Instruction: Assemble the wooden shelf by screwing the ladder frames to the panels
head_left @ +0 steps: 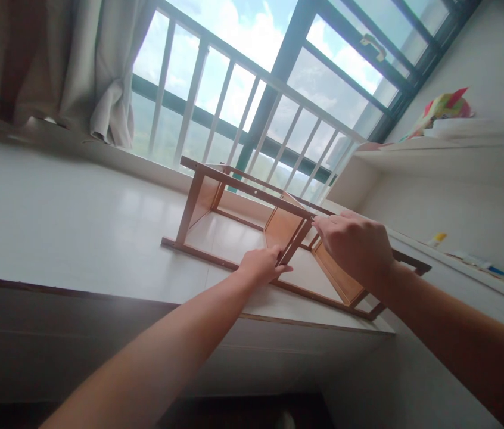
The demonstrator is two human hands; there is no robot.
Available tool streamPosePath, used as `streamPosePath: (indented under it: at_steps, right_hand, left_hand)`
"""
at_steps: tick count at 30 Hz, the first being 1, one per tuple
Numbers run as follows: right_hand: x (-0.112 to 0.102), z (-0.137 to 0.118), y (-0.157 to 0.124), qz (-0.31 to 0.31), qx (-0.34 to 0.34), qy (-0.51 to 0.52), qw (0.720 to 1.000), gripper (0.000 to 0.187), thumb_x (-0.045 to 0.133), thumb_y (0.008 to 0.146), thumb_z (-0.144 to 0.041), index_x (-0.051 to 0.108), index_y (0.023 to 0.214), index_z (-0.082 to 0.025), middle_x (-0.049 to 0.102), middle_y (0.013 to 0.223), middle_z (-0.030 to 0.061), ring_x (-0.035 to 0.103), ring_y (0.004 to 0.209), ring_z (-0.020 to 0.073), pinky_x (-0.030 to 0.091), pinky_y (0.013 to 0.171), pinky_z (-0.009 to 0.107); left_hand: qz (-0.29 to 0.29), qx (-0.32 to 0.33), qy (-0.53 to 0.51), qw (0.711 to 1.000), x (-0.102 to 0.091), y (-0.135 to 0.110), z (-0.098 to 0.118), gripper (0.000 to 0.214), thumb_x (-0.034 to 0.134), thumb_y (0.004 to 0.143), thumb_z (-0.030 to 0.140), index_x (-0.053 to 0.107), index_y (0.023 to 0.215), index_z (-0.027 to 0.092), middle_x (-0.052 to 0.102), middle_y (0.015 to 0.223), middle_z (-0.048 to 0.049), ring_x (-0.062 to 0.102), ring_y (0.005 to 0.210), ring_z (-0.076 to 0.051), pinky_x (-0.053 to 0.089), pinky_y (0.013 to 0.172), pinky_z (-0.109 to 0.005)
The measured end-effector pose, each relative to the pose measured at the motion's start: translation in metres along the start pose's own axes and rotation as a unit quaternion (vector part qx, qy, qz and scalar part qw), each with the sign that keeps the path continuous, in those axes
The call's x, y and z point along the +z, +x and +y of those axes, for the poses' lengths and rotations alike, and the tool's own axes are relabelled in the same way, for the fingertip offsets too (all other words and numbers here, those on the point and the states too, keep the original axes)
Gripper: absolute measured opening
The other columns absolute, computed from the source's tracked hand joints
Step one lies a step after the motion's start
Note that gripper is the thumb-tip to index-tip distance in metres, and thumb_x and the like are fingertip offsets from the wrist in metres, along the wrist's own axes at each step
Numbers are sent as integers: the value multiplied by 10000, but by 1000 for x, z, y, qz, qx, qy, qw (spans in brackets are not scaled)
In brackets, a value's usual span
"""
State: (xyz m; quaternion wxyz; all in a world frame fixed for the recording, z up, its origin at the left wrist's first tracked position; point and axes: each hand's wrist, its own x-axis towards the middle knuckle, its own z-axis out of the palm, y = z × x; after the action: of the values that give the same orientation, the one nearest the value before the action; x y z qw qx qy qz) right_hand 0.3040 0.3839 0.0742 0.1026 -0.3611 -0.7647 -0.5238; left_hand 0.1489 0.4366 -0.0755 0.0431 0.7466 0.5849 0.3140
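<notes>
A wooden rack frame (216, 179) of thin light-brown bars and panels stands on the white windowsill ledge (77, 226). My left hand (261, 265) is closed round a slanted bar near the frame's middle. Just to its right, my right hand (352, 244) rests on the top rail, fingers curled over it, with a wooden panel (336, 277) below it.
A window with white vertical railings (234, 101) is behind the frame, and a curtain (100, 71) hangs at the left. On the right, a white shelf (448, 155) carries a colourful packet (444, 110). Small items lie on a lower ledge (470, 256).
</notes>
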Motion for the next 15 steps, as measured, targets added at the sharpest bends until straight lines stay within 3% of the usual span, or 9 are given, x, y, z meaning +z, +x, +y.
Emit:
streamPosePath:
  at_steps: [6, 10, 15]
  right_hand:
    - [13, -8, 3, -22, 81, 10, 996, 394, 341, 948, -334, 669, 876, -127, 634, 601, 101, 563, 537, 174, 229, 540, 267]
    - [24, -11, 3, 29, 123, 54, 991, 417, 346, 941, -368, 671, 838, -128, 620, 580, 79, 533, 505, 154, 239, 541, 267]
    - [20, -19, -3, 100, 148, 165, 970, 358, 411, 931, -378, 697, 874, -169, 617, 576, 33, 537, 517, 140, 280, 558, 256]
  left_hand:
    - [4, 5, 8, 1000, 4, 2, -3, 571, 408, 780, 752, 542, 1093, 293, 692, 994, -40, 654, 876, -247, 474, 735, -333]
    - [9, 6, 11, 1000, 6, 2, -4, 580, 391, 779, 761, 543, 1078, 288, 695, 972, -42, 657, 865, -252, 476, 725, -338]
    - [7, 3, 12, 1000, 4, 1, -3, 562, 407, 775, 758, 543, 1058, 291, 697, 981, -35, 660, 874, -253, 479, 732, -338]
